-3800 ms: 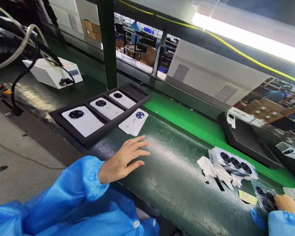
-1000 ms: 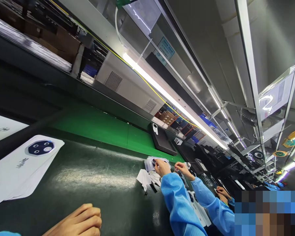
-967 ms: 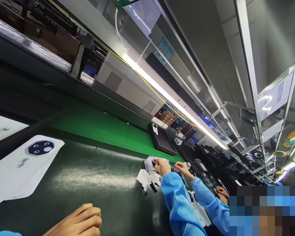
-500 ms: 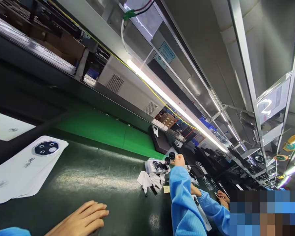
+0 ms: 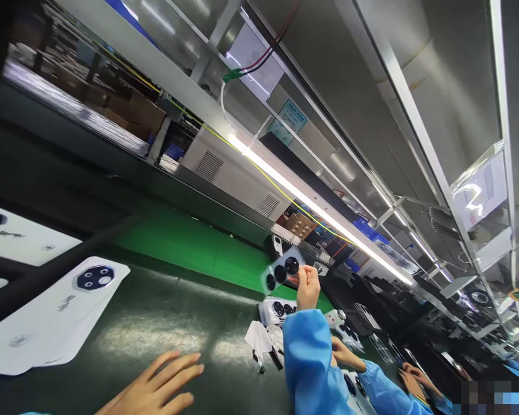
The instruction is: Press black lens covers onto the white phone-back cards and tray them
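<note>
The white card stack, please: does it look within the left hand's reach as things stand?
Probably yes: the left hand is near the white card stack, with only bare bench between them.

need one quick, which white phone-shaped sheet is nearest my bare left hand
The top sheet of the fanned stack on the dark green worktop; others lie farther from your left hand, some in the black tray.

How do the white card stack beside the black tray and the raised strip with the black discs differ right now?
Pose: the white card stack lies flat on the bench, slightly fanned; the disc strip is held up tilted by a raised hand.
Look: the stack is opaque white with small grey markings; the strip looks translucent.
Dark parts: the stack's top card shows one rounded patch; the strip shows three discs.
Both carry dark, rounded shapes on a paler ground.
</note>
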A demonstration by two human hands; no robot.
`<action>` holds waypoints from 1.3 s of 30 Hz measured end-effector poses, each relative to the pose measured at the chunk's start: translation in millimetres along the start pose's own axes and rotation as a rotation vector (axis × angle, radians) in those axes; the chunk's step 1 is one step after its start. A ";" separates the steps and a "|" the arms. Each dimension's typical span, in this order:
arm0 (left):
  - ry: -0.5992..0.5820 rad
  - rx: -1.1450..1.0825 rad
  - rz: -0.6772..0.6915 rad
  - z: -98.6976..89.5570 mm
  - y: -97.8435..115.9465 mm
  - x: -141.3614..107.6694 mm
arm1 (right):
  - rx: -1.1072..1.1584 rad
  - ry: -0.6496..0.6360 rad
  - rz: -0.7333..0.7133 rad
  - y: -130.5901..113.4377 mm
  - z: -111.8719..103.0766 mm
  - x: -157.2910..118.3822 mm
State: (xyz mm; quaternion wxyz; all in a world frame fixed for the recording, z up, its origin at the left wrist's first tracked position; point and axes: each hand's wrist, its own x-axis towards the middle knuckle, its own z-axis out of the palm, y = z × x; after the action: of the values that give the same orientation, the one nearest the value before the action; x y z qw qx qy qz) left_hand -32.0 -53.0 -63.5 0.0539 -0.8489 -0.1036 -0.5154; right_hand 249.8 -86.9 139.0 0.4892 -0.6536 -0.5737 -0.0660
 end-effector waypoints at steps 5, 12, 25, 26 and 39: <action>-0.009 0.150 -0.044 -75.1 -10.5 87.5 | 0.368 -0.158 -0.015 -36.5 106.0 -28.8; 0.061 0.204 -0.303 -105.9 -28.6 127.3 | 0.650 -0.244 -0.046 -88.0 147.5 -73.4; -0.133 0.204 -0.166 -107.3 -55.6 125.5 | 0.640 -0.314 -0.125 -91.6 139.5 -75.3; -0.149 0.199 -0.155 -108.1 -57.6 127.1 | 0.634 -0.317 -0.128 -90.8 138.9 -75.2; -0.290 0.043 -0.097 -114.4 -57.2 135.3 | 0.682 -0.411 -0.189 -79.5 135.1 -78.9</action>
State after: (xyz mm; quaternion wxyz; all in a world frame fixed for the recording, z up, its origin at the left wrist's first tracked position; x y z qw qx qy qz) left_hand -83.6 -3.8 108.5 0.0316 -0.9071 -0.1623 -0.3870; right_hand 94.5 -55.2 63.5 0.5450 -0.3980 -0.7058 0.2153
